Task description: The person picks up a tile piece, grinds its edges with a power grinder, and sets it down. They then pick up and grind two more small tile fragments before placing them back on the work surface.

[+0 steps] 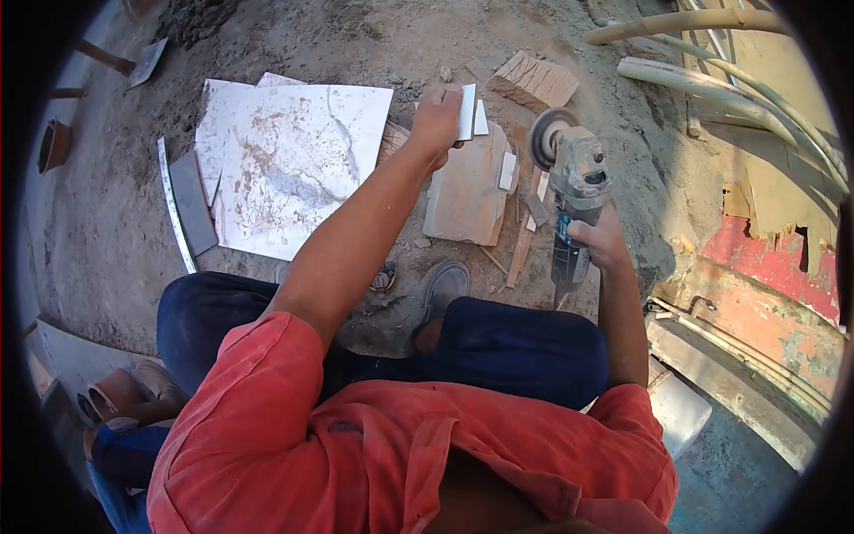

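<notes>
My right hand (601,238) is closed around the body of an angle grinder (578,182), held upright with its round disc (550,138) at the top. The disc stands to the right of my left hand, apart from it. My left hand (438,123) grips a small white tile piece (467,112) by its left side, above a stone block (467,198). Another white piece (481,118) shows just behind it. A small white offcut (507,171) lies at the block's right edge. The fingers of my left hand are partly hidden behind its back.
White, dirt-stained sheets (294,160) lie on the ground to the left, beside a grey strip (191,200). A rough stone chunk (534,80) sits beyond the block. Wooden strips (523,240) lie near my shoe (447,289). Bamboo poles (703,87) lean at the right. Another person's legs (133,427) show at lower left.
</notes>
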Demonstrator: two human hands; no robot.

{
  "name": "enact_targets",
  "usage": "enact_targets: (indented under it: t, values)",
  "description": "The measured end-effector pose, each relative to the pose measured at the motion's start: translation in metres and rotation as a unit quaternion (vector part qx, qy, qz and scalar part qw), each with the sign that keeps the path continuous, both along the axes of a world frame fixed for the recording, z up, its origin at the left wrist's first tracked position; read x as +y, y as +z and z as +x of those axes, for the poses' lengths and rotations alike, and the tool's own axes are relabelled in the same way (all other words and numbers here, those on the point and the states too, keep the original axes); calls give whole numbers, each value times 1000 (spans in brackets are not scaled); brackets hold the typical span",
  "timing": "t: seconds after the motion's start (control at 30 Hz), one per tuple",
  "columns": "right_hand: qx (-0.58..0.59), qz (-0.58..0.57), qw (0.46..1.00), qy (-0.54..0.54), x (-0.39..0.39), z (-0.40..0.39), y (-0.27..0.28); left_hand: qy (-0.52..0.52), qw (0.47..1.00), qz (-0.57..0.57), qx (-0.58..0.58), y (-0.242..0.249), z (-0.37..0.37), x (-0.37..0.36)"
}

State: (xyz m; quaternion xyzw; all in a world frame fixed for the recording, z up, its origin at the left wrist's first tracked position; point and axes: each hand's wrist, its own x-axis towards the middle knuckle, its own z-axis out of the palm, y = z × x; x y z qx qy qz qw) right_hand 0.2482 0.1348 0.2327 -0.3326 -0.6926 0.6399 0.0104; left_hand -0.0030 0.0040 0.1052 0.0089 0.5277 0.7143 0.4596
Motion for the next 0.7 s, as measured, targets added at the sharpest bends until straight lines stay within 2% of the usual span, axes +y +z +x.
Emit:
enact_targets:
  t: [0.07, 0.23, 0.3, 0.43, 0.5, 0.7]
  values:
    - [-6, -32, 999, 30, 0, -3, 5, 15, 1000, 20, 5, 3, 0, 3]
    - [-40, 10, 997, 59, -6, -13, 12, 28, 995, 93, -26, -2, 0, 7]
    - [-59, 35, 995, 77, -9, -14, 9, 2, 991, 112, -72, -1, -2, 2]
    - [-75, 62, 990, 104, -18, -20, 0, -67, 990, 100, -79, 3, -8, -8]
    - [-89, 83, 985, 120, -20, -21, -1, -106, 990, 78, -40, 2, -10, -10]
    - [-68, 54, 987, 132, -22, -18, -4, -104, 988, 110, 32, 2, -8, -6]
